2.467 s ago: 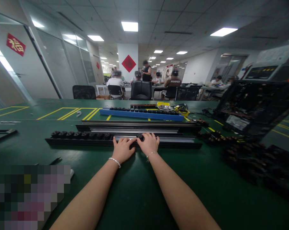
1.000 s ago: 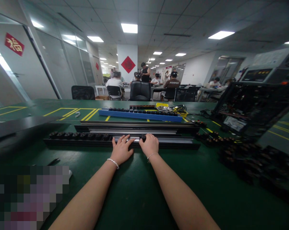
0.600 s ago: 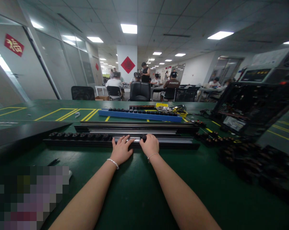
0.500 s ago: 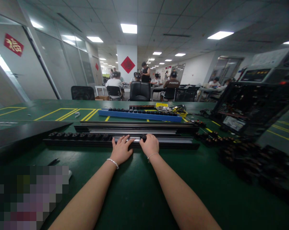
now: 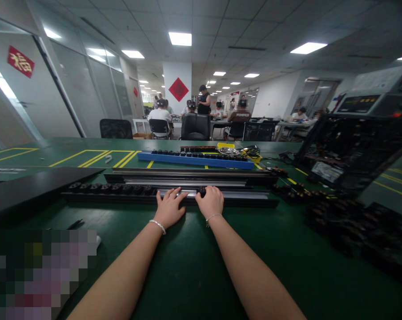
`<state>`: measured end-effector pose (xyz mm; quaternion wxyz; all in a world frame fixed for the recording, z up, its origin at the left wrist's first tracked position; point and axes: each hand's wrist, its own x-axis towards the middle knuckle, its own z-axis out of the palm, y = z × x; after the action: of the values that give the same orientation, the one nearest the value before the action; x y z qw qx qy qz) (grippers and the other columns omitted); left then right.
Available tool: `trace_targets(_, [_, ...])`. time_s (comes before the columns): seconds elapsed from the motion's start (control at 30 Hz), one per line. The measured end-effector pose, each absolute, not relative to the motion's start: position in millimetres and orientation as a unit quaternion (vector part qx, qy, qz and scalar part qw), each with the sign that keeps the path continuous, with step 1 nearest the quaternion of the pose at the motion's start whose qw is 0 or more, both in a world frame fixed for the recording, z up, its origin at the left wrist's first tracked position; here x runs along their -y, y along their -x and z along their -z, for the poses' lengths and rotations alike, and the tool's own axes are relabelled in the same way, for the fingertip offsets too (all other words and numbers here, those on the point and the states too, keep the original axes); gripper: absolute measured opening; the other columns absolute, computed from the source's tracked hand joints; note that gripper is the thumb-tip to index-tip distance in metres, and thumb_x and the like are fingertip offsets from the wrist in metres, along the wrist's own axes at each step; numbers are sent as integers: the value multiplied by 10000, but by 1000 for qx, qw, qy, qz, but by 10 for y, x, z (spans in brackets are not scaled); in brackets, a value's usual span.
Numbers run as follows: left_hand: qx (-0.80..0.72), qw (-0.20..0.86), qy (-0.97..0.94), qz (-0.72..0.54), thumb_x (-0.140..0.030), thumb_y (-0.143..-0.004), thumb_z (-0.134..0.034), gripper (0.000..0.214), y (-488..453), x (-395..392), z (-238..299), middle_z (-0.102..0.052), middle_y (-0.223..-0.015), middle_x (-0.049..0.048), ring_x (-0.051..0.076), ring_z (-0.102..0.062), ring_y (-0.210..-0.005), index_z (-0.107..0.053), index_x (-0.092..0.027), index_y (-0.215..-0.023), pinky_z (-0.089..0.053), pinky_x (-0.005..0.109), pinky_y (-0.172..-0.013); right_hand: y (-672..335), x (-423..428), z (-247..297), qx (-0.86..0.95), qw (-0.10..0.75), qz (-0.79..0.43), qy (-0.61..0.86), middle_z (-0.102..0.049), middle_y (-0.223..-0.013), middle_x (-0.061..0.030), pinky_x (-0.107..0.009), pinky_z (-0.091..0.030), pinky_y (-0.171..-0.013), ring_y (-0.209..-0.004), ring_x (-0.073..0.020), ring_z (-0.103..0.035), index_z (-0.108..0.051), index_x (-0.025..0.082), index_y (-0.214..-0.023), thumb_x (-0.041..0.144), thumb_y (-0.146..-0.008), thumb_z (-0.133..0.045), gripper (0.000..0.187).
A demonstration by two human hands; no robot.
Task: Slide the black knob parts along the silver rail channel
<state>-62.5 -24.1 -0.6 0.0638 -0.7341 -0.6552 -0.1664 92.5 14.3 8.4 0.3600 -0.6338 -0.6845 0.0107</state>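
Note:
A long black rail [image 5: 241,202] with a shiny metal channel lies crosswise in front of me. Several round black parts [image 5: 114,190] sit in a row along its left half. My left hand [image 5: 170,206] rests on the rail just right of that row, fingers spread over the channel. My right hand [image 5: 211,202] is closed around a small black part [image 5: 201,192] at the channel, right of my left hand. The part's lower side is hidden by my fingers. Behind this rail lies a second black rail [image 5: 187,173] with a metal strip.
A blue tray [image 5: 194,161] holding a row of black parts lies farther back. At the right are a heap of dark parts [image 5: 357,222] and an opened machine frame [image 5: 347,151]. A black panel [image 5: 37,189] lies left. Several people sit at tables in the background.
My right hand, with the small black part, has shifted very slightly to the right. My left hand keeps its place on the rail.

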Motion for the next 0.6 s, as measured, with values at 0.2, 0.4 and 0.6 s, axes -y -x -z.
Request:
trace_targets(0.2, [653,69,735,168,-329,-771,-504,500,630,243,5,-407,-1434,15,291,-338,-1302,-480,-381,-1268,-91,658,-1045,-935,-156,-88,684,358,-17,636,-646,-977,-100,-350,-284,-944,-1038,-236,-493,-624,172,-872,326,-771,-473,238])
trace_targets(0.4, [660,66,731,162,-331,-769,-505,502,617,244,-5,-405,-1436,7,296,-339,-1302,-482,-383,-1267,-97,662,-1043,-978,-173,-86,678,358,-10,641,-653,-924,-99,-355,-295,-918,-973,-231,-528,-617,160,-841,320,-755,-491,221])
trace_targets(0.6, [655,67,734,169,-328,-770,-506,498,626,236,7,-413,-1430,13,293,-349,-1296,-485,-387,-1264,-105,673,-1033,-989,-183,-52,678,374,2,633,-657,-930,-101,-353,-284,-932,-996,-235,-513,-622,166,-831,310,-746,-507,203])
